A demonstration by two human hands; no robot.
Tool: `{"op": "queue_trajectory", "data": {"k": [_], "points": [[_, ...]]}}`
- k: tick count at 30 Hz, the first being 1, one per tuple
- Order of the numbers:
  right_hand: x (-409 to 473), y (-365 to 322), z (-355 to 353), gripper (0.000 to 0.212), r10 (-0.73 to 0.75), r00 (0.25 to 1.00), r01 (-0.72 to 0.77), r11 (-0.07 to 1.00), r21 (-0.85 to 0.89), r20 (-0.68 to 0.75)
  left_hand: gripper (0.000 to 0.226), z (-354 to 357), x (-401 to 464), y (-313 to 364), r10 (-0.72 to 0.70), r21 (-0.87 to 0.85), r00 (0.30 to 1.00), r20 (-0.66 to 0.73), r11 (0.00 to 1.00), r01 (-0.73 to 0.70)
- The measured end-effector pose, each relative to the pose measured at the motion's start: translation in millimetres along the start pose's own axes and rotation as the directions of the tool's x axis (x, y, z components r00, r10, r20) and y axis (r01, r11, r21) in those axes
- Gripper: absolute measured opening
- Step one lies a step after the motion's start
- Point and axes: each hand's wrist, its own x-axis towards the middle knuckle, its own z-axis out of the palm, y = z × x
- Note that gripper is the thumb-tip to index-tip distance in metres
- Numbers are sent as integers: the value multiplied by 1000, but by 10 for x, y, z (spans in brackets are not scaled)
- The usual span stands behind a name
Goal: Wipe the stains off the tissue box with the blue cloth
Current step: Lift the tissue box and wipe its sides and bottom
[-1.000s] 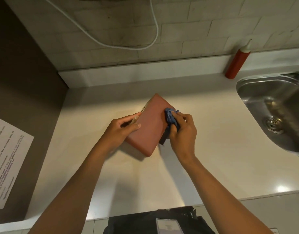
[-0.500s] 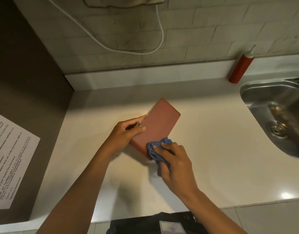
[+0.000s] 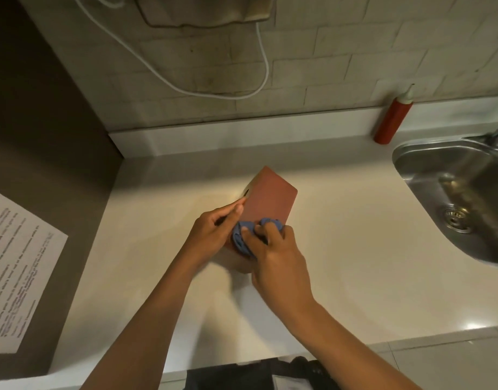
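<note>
Desk [image 3: 340,277]: we see the tissue box [image 3: 267,199] tilted on it, near the middle.
Left hand [image 3: 214,232]: we grip the box's left edge.
Right hand [image 3: 276,257]: clenched round the blue cloth [image 3: 242,239].
Change: we have swept from far end to near corner; wiping continues.

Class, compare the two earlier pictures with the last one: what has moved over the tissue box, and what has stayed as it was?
The right hand has drawn the blue cloth from the box's far end down to its near end, close beside the left hand. The left hand still grips the tissue box at its slotted side. The box stays on the counter; the red bottle and sink are unchanged.
</note>
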Motion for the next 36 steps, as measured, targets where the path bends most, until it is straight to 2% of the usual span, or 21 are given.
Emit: {"op": "queue_trajectory", "data": {"k": [4, 7, 10, 12, 14, 15, 17, 19, 21, 24, 26, 28, 31, 33, 36], "points": [[-249, -41, -25, 46, -146, 986, 145, 989, 10, 84, 76, -8, 9, 13, -13, 13, 1000, 4, 1000, 13], [-331, 87, -165, 41, -143, 983, 135, 988, 73, 113, 76, -35, 39, 38, -62, 43, 998, 25, 997, 61], [-236, 340, -338, 41, 70, 994, -89, 961, 260, 82, 65, -55, 93, 41, -102, 29, 995, -7, 994, 102], [-145, 477, -407, 45, 270, 958, -285, 841, 460, 99, 59, -49, 77, 61, -88, 16, 995, -37, 996, 88], [-61, 565, -463, 51, 443, 890, -410, 677, 611, 107, 65, -31, 31, 54, -7, 36, 998, -63, 999, 10], [-27, 598, -476, 49, 504, 857, -441, 616, 653, 103, 71, -14, 0, 39, 40, 38, 996, -73, 999, -37], [25, 630, -513, 42, 575, 815, -452, 563, 692, 64, 85, 28, -64, 20, 127, 54, 990, -68, 991, -124], [71, 641, -544, 40, 601, 799, -417, 567, 710, -11, 91, 68, -99, 36, 194, 247, 981, -3, 951, -187], [102, 695, -556, 49, 640, 764, -384, 552, 740, -80, 93, 85, -110, 51, 207, 434, 973, 98, 871, -229], [104, 920, -482, 51, 752, 653, -457, 490, 742, -94, 87, 61, -86, -5, 188, 489, 960, 206, 831, -267], [100, 1074, -387, 46, 793, 609, -502, 403, 765, -18, 79, 54, -86, -52, 211, 493, 947, 241, 814, -307], [114, 1176, -317, 38, 790, 605, -527, 303, 794, 100, 72, 59, -105, -83, 234, 479, 943, 236, 817, -322], [169, 1213, -280, 33, 725, 644, -534, 198, 822, 244, 67, 61, -124, -145, 240, 439, 948, 210, 843, -311], [196, 1155, -272, 36, 680, 683, -520, 194, 832, 269, 65, 71, -109, -130, 230, 441, 944, 236, 841, -314], [210, 1041, -253, 36, 680, 702, -489, 244, 837, 213, 67, 71, -66, -51, 224, 400, 950, 217, 868, -296]]}}
